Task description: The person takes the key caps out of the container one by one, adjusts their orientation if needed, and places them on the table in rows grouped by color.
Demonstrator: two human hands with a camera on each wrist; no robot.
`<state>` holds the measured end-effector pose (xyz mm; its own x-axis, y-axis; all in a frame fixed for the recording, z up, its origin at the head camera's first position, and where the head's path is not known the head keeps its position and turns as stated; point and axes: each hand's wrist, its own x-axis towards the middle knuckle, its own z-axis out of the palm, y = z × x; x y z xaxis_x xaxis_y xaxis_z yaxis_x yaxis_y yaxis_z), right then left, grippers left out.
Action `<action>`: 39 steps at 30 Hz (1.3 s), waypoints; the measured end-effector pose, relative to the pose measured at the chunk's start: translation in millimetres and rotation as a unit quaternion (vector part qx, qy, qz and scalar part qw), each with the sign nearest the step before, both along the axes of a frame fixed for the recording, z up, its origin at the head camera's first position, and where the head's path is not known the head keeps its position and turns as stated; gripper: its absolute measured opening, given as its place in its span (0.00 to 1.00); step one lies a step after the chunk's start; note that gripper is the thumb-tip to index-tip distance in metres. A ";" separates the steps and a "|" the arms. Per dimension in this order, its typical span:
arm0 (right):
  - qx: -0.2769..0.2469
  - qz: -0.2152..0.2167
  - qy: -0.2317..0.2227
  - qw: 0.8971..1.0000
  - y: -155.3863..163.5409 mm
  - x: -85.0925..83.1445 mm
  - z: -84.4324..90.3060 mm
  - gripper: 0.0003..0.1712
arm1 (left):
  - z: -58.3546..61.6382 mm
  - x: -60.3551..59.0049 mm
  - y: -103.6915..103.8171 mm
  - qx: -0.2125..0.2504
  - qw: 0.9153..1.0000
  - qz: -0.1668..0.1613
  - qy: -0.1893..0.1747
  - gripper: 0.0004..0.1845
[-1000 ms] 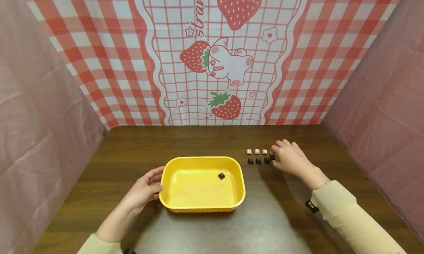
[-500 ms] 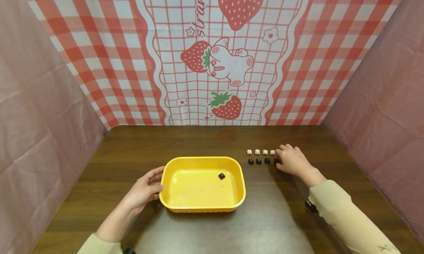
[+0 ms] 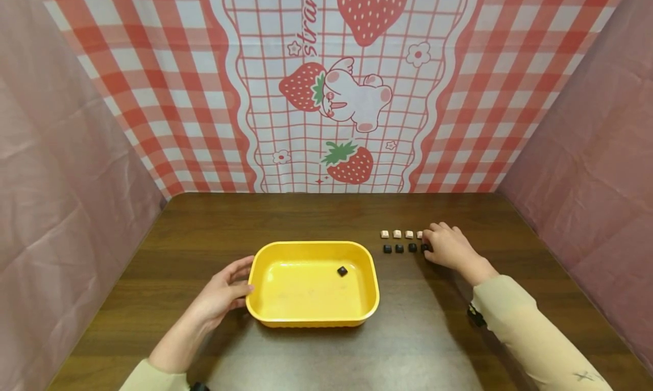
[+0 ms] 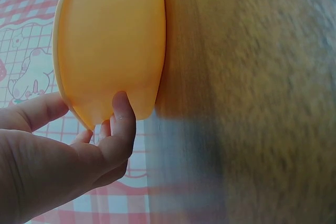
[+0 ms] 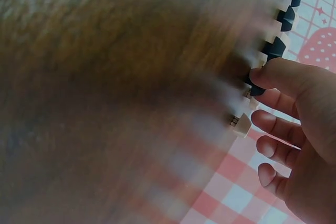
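My left hand (image 3: 218,294) holds the left end of a yellow plastic tub (image 3: 311,322). In the left wrist view its fingers (image 4: 122,124) touch the tub's outer wall, close to the rim. One black keycap (image 3: 342,271) lies inside the tub. Right of it, on the table, my right hand (image 3: 451,247) pinches a black keycap (image 5: 255,88) between thumb and index finger, at the right end of a row of black keycaps (image 3: 399,248). Behind that row runs a row of beige keycaps (image 3: 397,234); the hand partly covers its right end.
Everything stands on a dark brown wooden table (image 3: 255,215). A red-and-white strawberry cloth (image 3: 352,102) hangs at its back edge, with pink curtains (image 3: 576,153) along both sides.
My right hand has moved slightly right with the black keycap, bringing it to the end of the black row. More of the beige row shows. The left hand and tub have stayed put.
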<state>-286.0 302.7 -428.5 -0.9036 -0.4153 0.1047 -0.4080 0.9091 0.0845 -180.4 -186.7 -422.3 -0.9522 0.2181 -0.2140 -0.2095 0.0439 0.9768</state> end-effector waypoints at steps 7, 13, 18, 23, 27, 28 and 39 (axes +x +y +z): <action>-0.002 0.003 0.015 1.000 -2.1 1.6 3.6 0.12 | 0.0 0.2 0.1 0.001 1.000 0.000 0.001 0.34; -0.005 0.022 0.039 0.999 -12.5 7.6 15.7 0.14 | -0.4 0.4 -0.2 0.000 1.000 -0.001 0.001 0.34; -0.011 0.035 0.061 0.997 -25.0 12.8 26.9 0.16 | -0.6 0.4 0.0 -0.002 1.000 -0.001 -0.001 0.34; -0.027 0.045 0.071 0.996 -39.1 17.4 37.7 0.15 | -0.2 0.5 0.6 -0.005 1.000 0.000 -0.002 0.34; -0.034 0.062 0.085 0.994 -49.9 21.5 46.1 0.14 | 0.2 0.7 0.9 -0.006 1.000 0.000 -0.003 0.34; -0.034 0.067 0.089 0.993 -52.2 22.5 47.7 0.13 | 0.3 0.7 0.9 -0.005 1.000 -0.001 -0.003 0.34; -0.053 0.119 0.125 0.984 -76.6 29.3 61.0 0.12 | 0.0 0.9 1.0 -0.001 1.000 0.001 0.000 0.34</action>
<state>-256.7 226.1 -367.5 -0.7232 -0.5862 0.3652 -0.5887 0.7997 0.1178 -179.5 -185.7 -422.4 -0.9525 0.2153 -0.2152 -0.2104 0.0454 0.9766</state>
